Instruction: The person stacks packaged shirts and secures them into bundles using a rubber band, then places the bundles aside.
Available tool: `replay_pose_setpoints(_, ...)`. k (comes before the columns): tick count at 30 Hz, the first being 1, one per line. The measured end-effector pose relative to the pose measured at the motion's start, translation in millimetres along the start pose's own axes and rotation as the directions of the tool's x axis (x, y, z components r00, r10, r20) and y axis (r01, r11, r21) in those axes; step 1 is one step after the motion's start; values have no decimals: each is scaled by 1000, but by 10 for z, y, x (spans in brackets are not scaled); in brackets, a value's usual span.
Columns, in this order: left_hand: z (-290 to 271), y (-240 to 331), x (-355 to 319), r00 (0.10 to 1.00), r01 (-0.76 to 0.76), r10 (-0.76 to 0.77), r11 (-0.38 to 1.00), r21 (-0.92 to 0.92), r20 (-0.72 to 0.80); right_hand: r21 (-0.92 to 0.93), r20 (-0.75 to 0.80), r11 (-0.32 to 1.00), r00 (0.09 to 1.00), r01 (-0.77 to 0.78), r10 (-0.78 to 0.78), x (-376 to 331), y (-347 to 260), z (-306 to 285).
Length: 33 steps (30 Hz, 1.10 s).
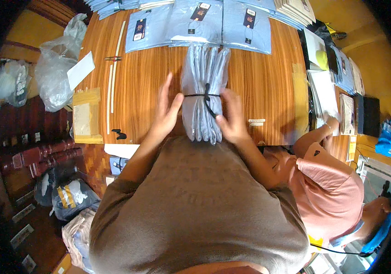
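Observation:
A bundle of light blue folded garments in clear bags (203,91) stands on edge on the wooden table (145,77), tied round its middle with a black cord (207,98). My left hand (165,112) presses flat against the bundle's left side, fingers spread. On the bundle's right side my right hand (232,119) rests with its thumb on the cord's loose end. Beyond the bundle lie three flat bagged blue shirts with dark tags (195,23).
A co-worker in a pink shirt (328,182) bends over stacked papers and packages (325,93) at the right. Clear plastic bags (56,68) sit past the table's left edge, by a white card (80,69), a cardboard piece (85,118) and a black clip (119,134).

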<state>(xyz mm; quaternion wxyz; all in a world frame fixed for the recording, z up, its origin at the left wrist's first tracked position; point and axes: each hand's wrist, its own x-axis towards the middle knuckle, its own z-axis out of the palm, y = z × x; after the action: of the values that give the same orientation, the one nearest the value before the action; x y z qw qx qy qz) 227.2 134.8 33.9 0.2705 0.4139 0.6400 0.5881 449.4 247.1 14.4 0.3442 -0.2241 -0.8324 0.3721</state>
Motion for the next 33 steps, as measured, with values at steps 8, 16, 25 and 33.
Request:
replay_pose_setpoints(8, -465, -605, -580, 889, 345, -423, 362, -866, 177, -64, 22, 993, 995, 96, -95, 826, 57, 403)
replay_pose_setpoints(16, -870, -922, -992, 972, 96, -222, 59, -994, 81, -289, 578, 928, 730, -235, 365, 1780, 375, 1015)
replay_pose_setpoints(25, -858, -543, -720, 773, 207, -88, 971, 118, -629, -503, 238, 856, 971, 121, 3, 1020, -288, 780)
replay_pose_setpoints(33, -619, -223, -379, 990, 132, -20, 448, 884, -138, -411, 630, 784, 766, 466, -126, 1495, -303, 1361)
